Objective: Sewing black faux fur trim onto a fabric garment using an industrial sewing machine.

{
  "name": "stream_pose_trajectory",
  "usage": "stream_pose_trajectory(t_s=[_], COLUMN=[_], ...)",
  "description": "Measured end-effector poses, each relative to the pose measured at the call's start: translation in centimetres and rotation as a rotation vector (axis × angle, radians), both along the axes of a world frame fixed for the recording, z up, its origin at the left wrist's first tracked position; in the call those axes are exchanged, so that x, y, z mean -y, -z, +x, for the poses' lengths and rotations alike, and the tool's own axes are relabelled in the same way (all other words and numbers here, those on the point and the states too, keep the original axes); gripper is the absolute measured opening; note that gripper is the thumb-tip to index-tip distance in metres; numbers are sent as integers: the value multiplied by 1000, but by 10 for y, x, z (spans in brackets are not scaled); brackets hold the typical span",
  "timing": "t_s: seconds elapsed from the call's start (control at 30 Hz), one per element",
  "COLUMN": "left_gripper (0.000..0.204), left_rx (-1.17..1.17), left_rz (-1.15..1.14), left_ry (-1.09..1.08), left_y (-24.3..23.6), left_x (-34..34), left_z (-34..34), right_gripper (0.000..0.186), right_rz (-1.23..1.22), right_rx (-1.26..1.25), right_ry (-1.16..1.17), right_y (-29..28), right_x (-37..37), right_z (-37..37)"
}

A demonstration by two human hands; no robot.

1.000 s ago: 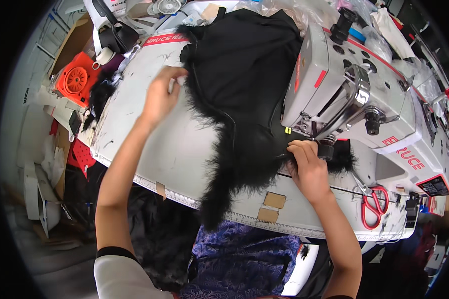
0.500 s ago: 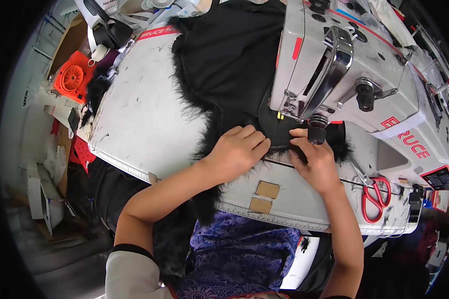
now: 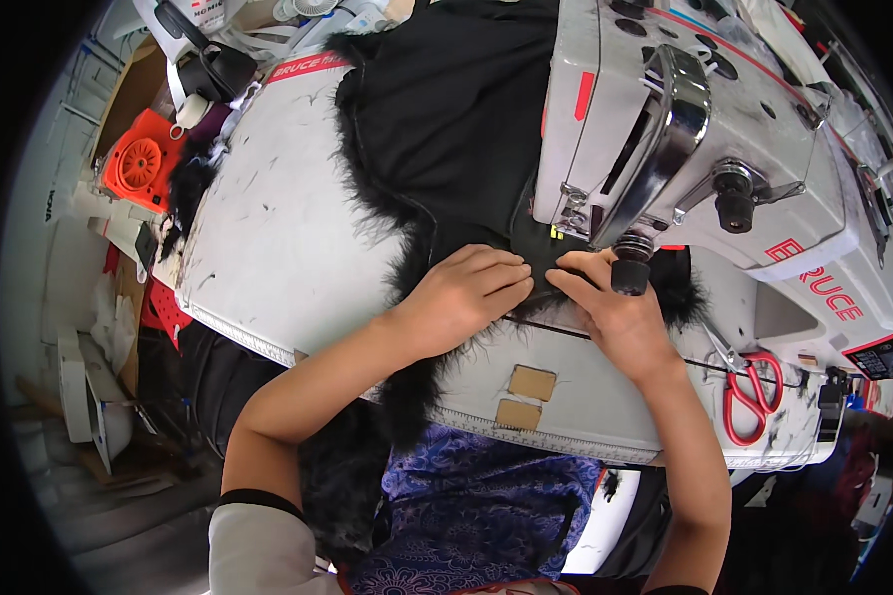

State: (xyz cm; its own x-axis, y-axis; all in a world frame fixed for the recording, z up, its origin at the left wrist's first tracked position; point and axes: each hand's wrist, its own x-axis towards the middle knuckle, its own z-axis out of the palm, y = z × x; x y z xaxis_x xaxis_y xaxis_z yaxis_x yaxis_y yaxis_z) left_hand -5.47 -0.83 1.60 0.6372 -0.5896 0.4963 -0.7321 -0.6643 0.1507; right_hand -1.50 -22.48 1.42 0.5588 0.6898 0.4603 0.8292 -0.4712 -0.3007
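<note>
A black fur-edged fabric piece (image 3: 446, 119) lies on the sewing table, its near end beside the needle area of a white sewing machine (image 3: 620, 159). My left hand (image 3: 471, 297) is closed over the cloth's near edge, fingers curled and pressed together, thumb side toward the machine. Just right of it, my right hand (image 3: 613, 312) pinches the same edge below the machine head, partly behind a dark round knob (image 3: 632, 268). Only a small gap separates the two sets of fingertips. The machine head covers the needle and part of the cloth.
Red-handled scissors (image 3: 754, 397) lie to the right on the white table (image 3: 278, 208). Two tan patches (image 3: 532, 383) and a ruler strip (image 3: 466, 421) mark the near edge. An orange device (image 3: 141, 159) and clutter stand at the far left.
My right hand has moved left, closer to my left hand, and its fingers have drawn together. The fabric's near edge has shifted slightly up between the hands. The whole view has tilted a little.
</note>
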Motion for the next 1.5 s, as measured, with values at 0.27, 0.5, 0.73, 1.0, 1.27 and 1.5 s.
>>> stream_pose_trajectory(t_s=[0.27,0.5,0.73,1.0,1.27,1.5], left_gripper=[25,19,17,26,32,21], left_rx=[15,-45,-18,-196,-197,-12], left_rz=[-35,-108,-41,-158,-155,-22], left_ry=[107,155,133,97,80,80], left_y=[4,12,7,3,8,8], left_x=[-1,-5,-9,-8,-9,-12], left_z=[26,54,56,54,52,55], right_gripper=[58,51,49,52,52,52], right_rz=[44,17,-205,-231,-291,-253], right_rx=[-134,27,106,26,1,104], right_ry=[80,184,257,222,282,271], right_y=[6,12,25,19,13,11], right_x=[8,8,13,12,9,6], right_z=[7,9,12,18,17,15])
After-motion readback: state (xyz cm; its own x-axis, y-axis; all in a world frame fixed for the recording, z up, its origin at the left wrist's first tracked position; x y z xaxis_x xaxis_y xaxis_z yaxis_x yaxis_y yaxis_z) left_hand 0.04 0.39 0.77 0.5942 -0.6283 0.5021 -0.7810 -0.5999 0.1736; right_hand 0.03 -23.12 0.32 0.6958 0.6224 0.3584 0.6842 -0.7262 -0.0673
